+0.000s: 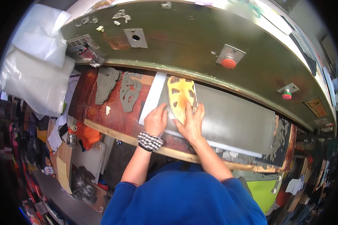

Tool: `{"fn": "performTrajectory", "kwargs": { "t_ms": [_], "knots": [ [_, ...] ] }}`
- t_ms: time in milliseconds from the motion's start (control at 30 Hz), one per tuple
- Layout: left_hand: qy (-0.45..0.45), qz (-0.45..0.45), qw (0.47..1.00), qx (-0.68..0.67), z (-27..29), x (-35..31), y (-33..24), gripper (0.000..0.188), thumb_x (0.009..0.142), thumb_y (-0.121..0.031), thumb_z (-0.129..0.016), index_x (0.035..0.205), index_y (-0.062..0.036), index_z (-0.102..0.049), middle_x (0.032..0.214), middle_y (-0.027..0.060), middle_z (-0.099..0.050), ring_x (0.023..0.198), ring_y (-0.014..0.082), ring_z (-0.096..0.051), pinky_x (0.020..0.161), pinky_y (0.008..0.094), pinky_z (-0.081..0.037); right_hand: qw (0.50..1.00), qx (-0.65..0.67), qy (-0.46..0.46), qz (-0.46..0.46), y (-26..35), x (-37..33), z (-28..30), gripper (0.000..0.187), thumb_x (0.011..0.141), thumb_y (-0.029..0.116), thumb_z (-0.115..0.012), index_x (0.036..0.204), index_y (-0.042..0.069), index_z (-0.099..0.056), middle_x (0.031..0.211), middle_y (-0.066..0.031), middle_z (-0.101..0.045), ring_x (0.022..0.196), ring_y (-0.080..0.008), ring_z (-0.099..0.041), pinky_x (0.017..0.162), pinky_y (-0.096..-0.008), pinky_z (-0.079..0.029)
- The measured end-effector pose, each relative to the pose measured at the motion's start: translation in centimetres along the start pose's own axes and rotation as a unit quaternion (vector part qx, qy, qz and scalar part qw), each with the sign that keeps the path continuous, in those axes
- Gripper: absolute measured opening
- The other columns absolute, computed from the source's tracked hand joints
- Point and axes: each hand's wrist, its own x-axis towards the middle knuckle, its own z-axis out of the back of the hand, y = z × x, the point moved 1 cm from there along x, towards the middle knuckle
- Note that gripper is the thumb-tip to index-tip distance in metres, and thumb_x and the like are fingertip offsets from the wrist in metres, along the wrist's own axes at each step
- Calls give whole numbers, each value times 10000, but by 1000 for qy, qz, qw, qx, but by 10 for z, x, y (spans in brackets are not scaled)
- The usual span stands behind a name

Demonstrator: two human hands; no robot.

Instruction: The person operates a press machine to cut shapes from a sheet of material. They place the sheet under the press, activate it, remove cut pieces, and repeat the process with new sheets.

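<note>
A yellow cutting die, long and tapered with several openings, lies on a smooth grey sheet. My right hand grips its near end, thumb on the left side and fingers over the top and right edge. Just left of the die, my left hand has its fingers curled together over the sheet's left end, by a pale strip. Whatever those fingers may hold is hidden. A checked scrunchie circles my left wrist.
Grey cut pieces are stacked and spread on the reddish bed at left. Scraps lie at the right end. A green machine beam with a red button spans the far side. Clear plastic bags hang at left.
</note>
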Motion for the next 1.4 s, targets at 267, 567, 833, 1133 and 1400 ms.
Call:
{"fn": "performTrajectory", "kwargs": {
  "t_ms": [267,567,833,1133,1400],
  "knots": [
    [132,64,989,34,23,-43,-2,195,877,-174,-570,1047,-79,-581,769,144,-647,677,349,-629,597,429,-495,863,464,18,-200,-2,-54,50,932,614,-31,-825,1404,7,-331,1221,-178,-551,1108,-247,-574,950,-344,-469],
    [68,76,994,-47,1,-12,-25,279,960,-246,-477,789,-45,-568,613,188,-582,603,401,-583,531,459,-460,766,589,23,-256,-4,-76,64,972,660,-149,-742,1459,24,-217,1220,-199,-564,1086,-227,-584,925,-322,-484],
    [140,88,983,80,7,-33,8,361,941,-321,-507,719,-45,-578,603,183,-593,576,384,-602,518,465,-466,735,628,-134,-219,-38,-106,116,574,857,42,-630,1361,-39,-366,1317,-183,-483,1179,-276,-522,1071,-468,-381],
    [151,131,969,-145,23,-41,11,431,855,-82,-633,1254,-3,-490,637,75,-556,546,203,-567,534,319,-455,889,384,-119,-219,-33,-130,123,807,675,-41,-780,1363,-1,-360,1306,-175,-485,1152,-244,-527,967,-358,-458],
    [71,-35,996,-45,41,-72,6,273,826,-17,-600,1098,-17,-608,706,119,-577,629,297,-543,608,393,-444,999,-1,-50,1,-42,-72,74,1026,606,154,-865,1424,-4,-267,1343,-361,-303,1239,-513,-327,1008,-549,-325]
  ]
}}
